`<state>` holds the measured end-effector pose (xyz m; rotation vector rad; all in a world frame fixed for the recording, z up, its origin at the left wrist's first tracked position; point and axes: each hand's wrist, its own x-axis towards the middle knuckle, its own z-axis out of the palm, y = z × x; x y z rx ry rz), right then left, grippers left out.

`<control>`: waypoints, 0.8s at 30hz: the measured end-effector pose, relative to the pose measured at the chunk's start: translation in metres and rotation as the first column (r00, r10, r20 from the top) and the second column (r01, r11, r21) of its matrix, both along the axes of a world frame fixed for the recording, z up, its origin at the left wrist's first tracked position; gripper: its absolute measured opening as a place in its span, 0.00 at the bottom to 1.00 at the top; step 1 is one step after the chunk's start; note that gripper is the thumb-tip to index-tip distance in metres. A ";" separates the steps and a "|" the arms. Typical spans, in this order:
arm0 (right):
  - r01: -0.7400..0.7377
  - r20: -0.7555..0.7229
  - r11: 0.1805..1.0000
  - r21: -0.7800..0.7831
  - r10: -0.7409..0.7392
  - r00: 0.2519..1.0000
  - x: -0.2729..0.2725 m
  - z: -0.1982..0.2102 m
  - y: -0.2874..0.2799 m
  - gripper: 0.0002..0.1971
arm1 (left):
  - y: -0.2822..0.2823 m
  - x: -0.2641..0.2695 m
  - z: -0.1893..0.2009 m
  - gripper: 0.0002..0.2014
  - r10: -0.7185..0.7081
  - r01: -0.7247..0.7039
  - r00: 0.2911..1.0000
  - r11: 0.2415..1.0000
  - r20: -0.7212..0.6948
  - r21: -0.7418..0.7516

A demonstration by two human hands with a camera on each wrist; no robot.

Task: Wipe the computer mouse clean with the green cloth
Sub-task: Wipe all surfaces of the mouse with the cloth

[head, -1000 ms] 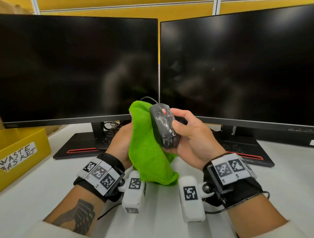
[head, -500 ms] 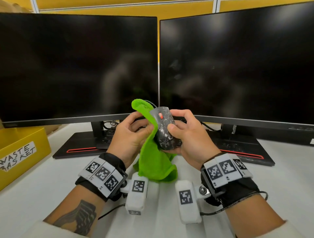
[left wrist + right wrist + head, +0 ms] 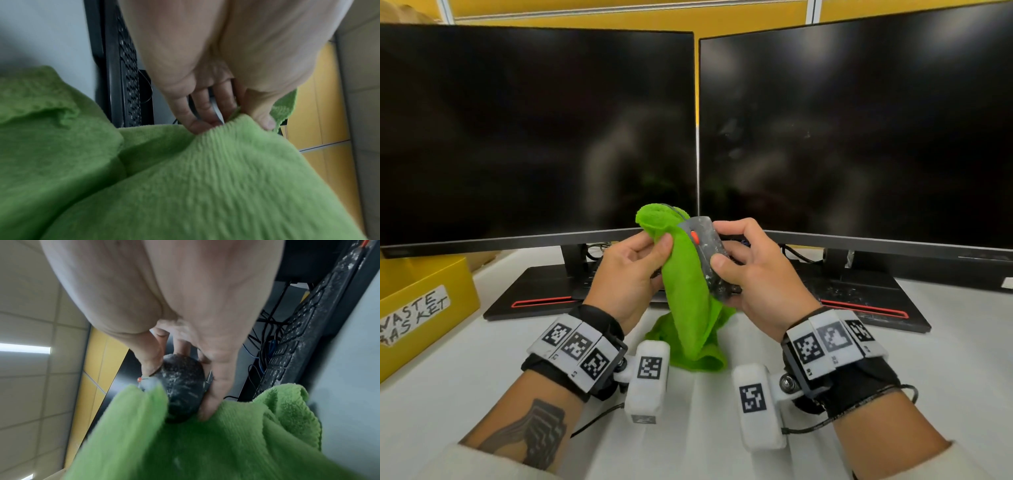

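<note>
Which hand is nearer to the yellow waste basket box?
Left. The left hand, gripping the green cloth, is closer to the waste basket at far left; the right hand holds the mouse farther right.

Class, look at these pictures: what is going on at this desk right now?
A person is cleaning a computer mouse. The right hand grips the mouse, raised above the white desk in front of two dark monitors. The left hand pinches the green cloth against its side. White specks still cover the mouse.

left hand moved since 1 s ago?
Yes. The left hand has come out from behind the green cloth and now pinches it against the mouse, slightly higher against the left monitor's stand.
</note>
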<state>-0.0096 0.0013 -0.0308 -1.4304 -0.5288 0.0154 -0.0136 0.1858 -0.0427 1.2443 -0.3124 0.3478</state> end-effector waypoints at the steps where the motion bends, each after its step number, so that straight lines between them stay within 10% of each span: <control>1: -0.002 -0.003 1.000 0.009 0.002 1.000 0.000 0.000 -0.001 0.15 | 0.001 0.001 -0.002 0.16 -0.022 0.022 1.000 1.000 0.010 0.001; 7: 0.007 0.058 0.999 -0.051 -0.004 0.998 -0.003 0.001 -0.002 0.16 | 0.005 0.002 -0.005 0.30 0.019 -0.023 0.998 0.997 0.054 0.076; 17: 0.013 0.081 0.996 -0.090 -0.006 0.997 -0.002 0.002 -0.004 0.17 | 0.009 0.004 -0.002 0.11 0.001 -0.004 0.998 0.999 0.060 0.042; 24: 0.018 0.083 0.995 -0.101 -0.010 0.997 -0.004 0.004 -0.006 0.17 | 0.013 0.002 -0.004 0.25 0.018 -0.026 0.997 0.994 0.075 0.109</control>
